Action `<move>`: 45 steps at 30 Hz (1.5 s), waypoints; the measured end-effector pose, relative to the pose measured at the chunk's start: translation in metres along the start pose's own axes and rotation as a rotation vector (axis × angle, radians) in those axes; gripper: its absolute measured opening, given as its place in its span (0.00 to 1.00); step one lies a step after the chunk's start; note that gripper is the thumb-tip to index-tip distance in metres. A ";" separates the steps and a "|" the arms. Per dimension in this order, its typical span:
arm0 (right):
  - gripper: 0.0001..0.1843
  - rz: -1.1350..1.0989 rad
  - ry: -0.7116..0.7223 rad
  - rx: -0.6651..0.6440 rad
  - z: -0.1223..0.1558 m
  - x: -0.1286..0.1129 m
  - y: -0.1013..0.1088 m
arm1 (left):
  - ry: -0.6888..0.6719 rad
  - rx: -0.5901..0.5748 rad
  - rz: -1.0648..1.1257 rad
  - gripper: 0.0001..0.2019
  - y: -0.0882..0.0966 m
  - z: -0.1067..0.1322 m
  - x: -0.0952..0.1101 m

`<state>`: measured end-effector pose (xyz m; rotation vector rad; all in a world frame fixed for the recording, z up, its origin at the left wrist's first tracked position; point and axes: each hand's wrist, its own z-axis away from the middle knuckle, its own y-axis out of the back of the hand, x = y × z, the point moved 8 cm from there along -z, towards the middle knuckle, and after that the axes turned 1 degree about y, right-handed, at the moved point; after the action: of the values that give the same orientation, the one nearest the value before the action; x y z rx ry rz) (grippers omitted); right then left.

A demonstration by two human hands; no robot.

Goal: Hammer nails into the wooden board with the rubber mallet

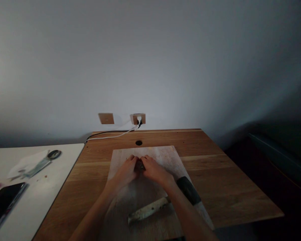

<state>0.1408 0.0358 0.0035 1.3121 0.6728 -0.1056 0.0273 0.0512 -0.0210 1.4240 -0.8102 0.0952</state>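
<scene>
Near the far end of a worn pale board (163, 152), my left hand (128, 170) and my right hand (152, 169) meet with fingers curled in. Between them shows a small dark object (140, 164) with a slight shine. Its kind is hard to make out, as the fingers cover most of it. A mallet with a black head (188, 190) and a stained light wooden handle (147, 210) lies on the board. My right forearm crosses over it, hiding where handle and head join.
Under the board is a wooden table (223, 180) with a round cable hole (138, 143). Cables run to a wall socket (138, 118). On the white table (52, 180) at left lie a phone (6, 204), a roll of tape (54, 154) and a plastic packet (37, 167).
</scene>
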 end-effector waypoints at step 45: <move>0.25 0.192 -0.266 0.696 0.198 0.135 0.015 | -0.066 0.409 -0.488 0.31 0.015 0.229 -0.009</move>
<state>0.3346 -0.1007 -0.0336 1.9789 0.2775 -0.3749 -0.0872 -0.1473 -0.0290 1.9858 -0.4896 -0.1708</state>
